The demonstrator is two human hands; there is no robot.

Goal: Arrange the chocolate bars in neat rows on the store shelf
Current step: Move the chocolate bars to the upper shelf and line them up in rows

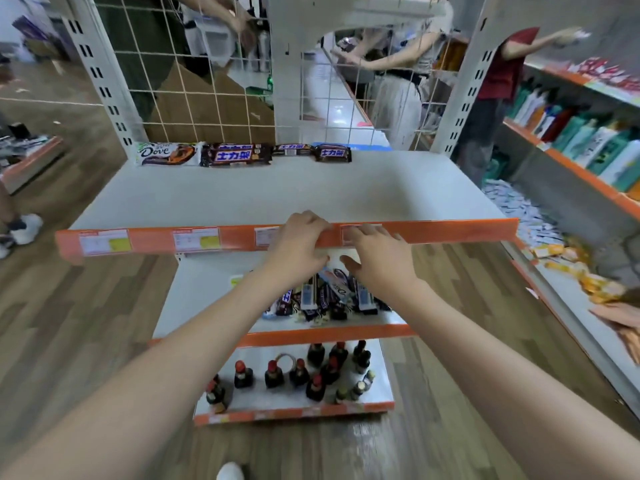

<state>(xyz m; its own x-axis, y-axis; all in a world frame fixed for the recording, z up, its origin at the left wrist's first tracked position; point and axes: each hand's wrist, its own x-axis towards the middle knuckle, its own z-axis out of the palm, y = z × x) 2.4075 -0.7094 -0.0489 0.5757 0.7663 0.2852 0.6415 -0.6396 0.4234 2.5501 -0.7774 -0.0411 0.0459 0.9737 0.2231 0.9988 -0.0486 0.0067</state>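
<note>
1. While both bare forearms reach forward, the left hand (298, 244) and the right hand (375, 258) hover side by side at the orange price-strip front edge (138, 241) of the white metal top shelf (277, 192).
2. Fingers of both hands lie loosely extended and slightly bent, gripping nothing; whether they touch the edge I cannot tell.
3. Along the back of the top shelf, four bars stand in a row: a white Dove chocolate bar (168, 154), a wide dark brown Snickers bar (237, 155), a slim dark bar (292, 149), and a shorter dark Snickers bar (333, 153).
4. On the middle white shelf (194, 289), directly under the hands, lies a jumbled pile of dark and white wrapped chocolate bars (322, 301).
5. Small dark red-capped bottles (273, 374) stand on the bottom shelf.
</note>
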